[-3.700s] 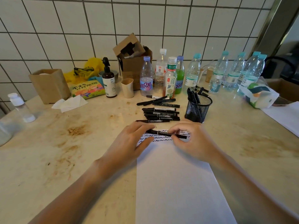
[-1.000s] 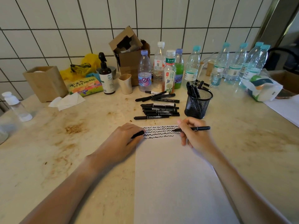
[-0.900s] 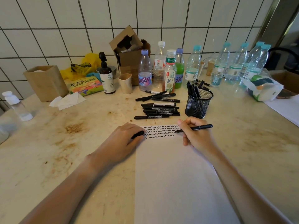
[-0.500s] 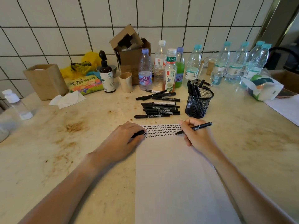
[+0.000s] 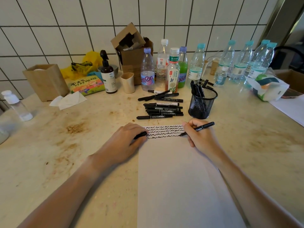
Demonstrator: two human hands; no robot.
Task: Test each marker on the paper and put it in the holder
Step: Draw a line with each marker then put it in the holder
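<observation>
The worktop [image 5: 69, 162] is pale, mottled stone with rusty brown stains, backed by a wall of white square tiles with dark grout. A long sheet of matte white paper [image 5: 177, 186] lies lengthwise before the person, its far end covered by rows of short black squiggles.

The right hand [image 5: 199, 137] grips a slim black marker [image 5: 203, 126] in a writing hold, tip down on the paper at the right end of the squiggles. The left hand [image 5: 125, 142] rests at the paper's far left corner, fingers curled round a small black cap [image 5: 140, 135].

Just beyond the paper sits a loose heap of black markers [image 5: 162, 107], roughly ten, though they overlap too much for a sure count. To its right, close to the right hand, stands the round black wire-mesh holder [image 5: 203, 104] with several markers upright inside.

Behind these runs a line of clear plastic bottles [image 5: 196, 63], about ten, some capped blue, some white. Further left are an open cardboard box [image 5: 131, 51], a beige cup [image 5: 128, 82], a dark pump bottle [image 5: 108, 76], a colourful packet [image 5: 87, 84], crumpled tissue [image 5: 69, 100] and a wooden tissue box [image 5: 46, 81].
</observation>
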